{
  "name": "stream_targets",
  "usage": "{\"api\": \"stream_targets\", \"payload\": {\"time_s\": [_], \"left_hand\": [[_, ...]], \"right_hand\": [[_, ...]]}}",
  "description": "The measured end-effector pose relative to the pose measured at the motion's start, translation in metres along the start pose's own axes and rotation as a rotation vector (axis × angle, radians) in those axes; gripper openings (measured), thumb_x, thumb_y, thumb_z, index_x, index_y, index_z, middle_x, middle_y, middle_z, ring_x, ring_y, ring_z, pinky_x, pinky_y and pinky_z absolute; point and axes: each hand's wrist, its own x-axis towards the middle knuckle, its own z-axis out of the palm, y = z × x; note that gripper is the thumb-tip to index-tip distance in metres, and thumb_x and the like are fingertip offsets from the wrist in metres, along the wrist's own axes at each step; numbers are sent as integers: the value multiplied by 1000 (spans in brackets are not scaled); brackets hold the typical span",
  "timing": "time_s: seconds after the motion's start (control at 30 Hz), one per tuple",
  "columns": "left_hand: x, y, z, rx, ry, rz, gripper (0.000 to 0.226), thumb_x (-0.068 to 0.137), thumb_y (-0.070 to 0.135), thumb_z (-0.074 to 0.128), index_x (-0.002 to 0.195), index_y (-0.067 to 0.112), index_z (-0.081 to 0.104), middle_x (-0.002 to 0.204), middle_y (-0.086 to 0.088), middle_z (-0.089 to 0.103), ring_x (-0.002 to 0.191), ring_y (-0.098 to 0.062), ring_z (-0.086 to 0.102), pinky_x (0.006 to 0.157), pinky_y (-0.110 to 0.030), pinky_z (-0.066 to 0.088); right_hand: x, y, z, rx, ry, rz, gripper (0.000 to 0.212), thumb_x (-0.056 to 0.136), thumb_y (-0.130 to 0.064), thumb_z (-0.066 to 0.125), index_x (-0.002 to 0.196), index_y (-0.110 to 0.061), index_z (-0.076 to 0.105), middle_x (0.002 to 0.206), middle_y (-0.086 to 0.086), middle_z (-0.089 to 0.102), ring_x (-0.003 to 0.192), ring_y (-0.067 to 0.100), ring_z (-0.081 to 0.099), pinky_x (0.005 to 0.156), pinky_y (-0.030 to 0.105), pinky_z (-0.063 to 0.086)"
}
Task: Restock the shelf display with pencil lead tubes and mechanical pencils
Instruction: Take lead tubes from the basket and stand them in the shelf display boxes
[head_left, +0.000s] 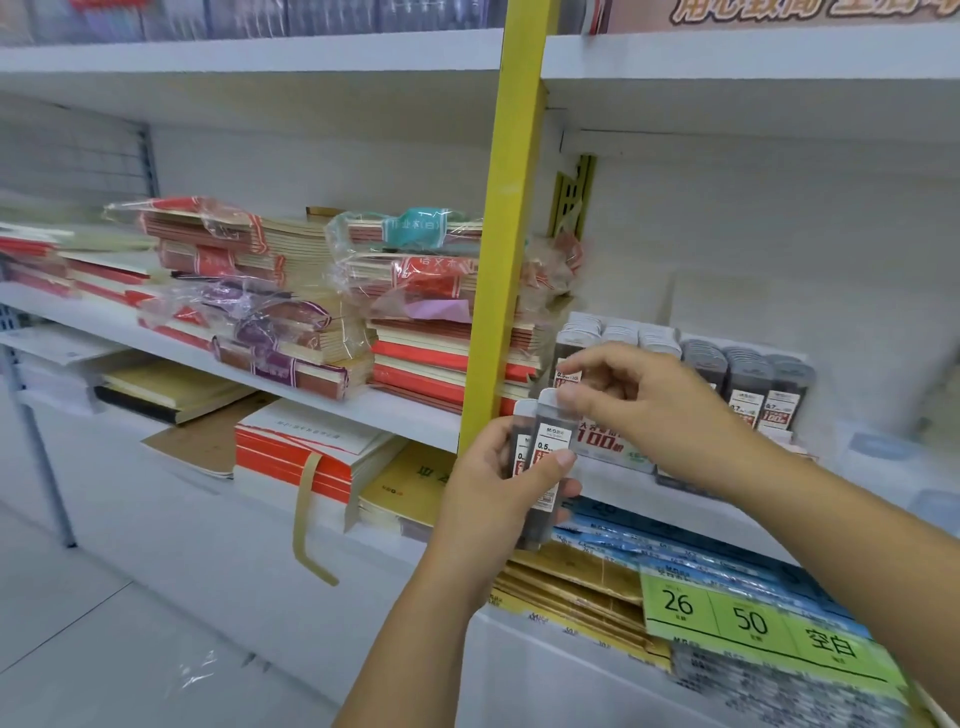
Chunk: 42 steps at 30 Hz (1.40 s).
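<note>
Head view: several pencil lead tubes (543, 457) are being gripped upright in the left hand (488, 499), just in front of the shelf display (748, 374) of matching tubes. The front tube's cap is apparently being pinched by the right hand (654, 415). They are being judged light, stiff and slick; a hold across the flat sides near the cap is being favoured.

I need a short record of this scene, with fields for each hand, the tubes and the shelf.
left hand: grips held tubes, upright
right hand: pinches top of one of the held tubes
display tubes: standing in rows on shelf, behind right hand
notebooks: wrapped stacks, left of yellow post
</note>
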Motion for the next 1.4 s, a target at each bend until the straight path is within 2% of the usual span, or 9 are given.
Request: {"api": "stream_targets", "payload": {"time_s": [0.13, 0.27, 0.37, 0.5, 0.7, 1.03, 1.13, 1.3, 1.4], "left_hand": [[-4, 1, 3, 19, -23, -19, 23, 90, 28, 74, 110, 34, 65, 102, 6, 77, 90, -15, 76, 68, -31, 63], [-1, -1, 1, -39, 10, -85, 18, 99, 20, 62, 106, 35, 66, 99, 7, 78, 89, -14, 76, 68, -32, 63], [2, -3, -3, -33, 75, -105, 28, 101, 20, 58, 95, 47, 65, 86, 15, 76, 81, -11, 76, 70, -36, 65], [3, -7, -8, -65, 114, -58, 31, 100, 19, 60, 96, 50, 64, 87, 20, 75, 82, -7, 76, 67, -26, 62], [4, -4, -10, -74, 149, -24, 22, 97, 14, 64, 100, 35, 69, 95, 13, 78, 86, -9, 76, 62, -17, 57], [5, -1, -10, -4, 128, 21, 23, 95, 17, 66, 107, 36, 68, 96, 14, 78, 87, -6, 75, 63, -14, 56], [6, 0, -6, 17, 105, 51, 21, 95, 20, 67, 105, 39, 67, 95, 18, 77, 88, -1, 74, 60, -10, 53], [10, -3, 7, 55, 59, 111, 21, 90, 26, 73, 102, 44, 70, 100, 19, 76, 96, 2, 71, 74, -16, 58], [14, -10, 13, 103, 100, 150, 24, 88, 35, 75, 108, 45, 67, 104, 24, 73, 98, 7, 66, 72, -14, 54]], "right_hand": [[-12, 1, 7, 161, -53, 118, 13, 86, -24, 71, 99, -25, 70, 77, -1, 70, 61, 0, 62, 54, 13, 48], [-4, 4, -12, 264, 259, 95, 11, 92, -24, 64, 102, -24, 66, 82, -6, 73, 67, 1, 67, 54, 13, 51], [9, 1, -27, 92, 394, -117, 9, 94, -26, 61, 97, -35, 59, 88, -10, 67, 80, 2, 63, 67, 17, 53], [24, 2, -21, -227, 283, -271, 12, 94, -27, 60, 101, -34, 55, 90, -21, 59, 83, -2, 57, 68, 14, 47], [51, 16, -12, -313, 148, -91, 22, 87, -30, 69, 99, -37, 52, 87, -17, 56, 79, -1, 53, 65, 15, 39], [50, 23, 0, -581, 233, -141, 21, 90, -35, 64, 108, -25, 62, 99, -7, 45, 87, 11, 49, 71, 31, 46], [31, 14, 2, -401, 252, -210, 19, 92, -36, 56, 105, -26, 66, 90, -16, 51, 81, 3, 51, 71, 21, 45], [5, 6, 11, -82, 5, -54, 14, 90, -34, 63, 102, -35, 69, 89, -16, 67, 82, 1, 58, 70, 15, 46], [5, 3, -1, 46, 151, -48, 11, 91, -28, 64, 97, -35, 69, 86, -11, 69, 80, 3, 63, 71, 19, 53]]}}
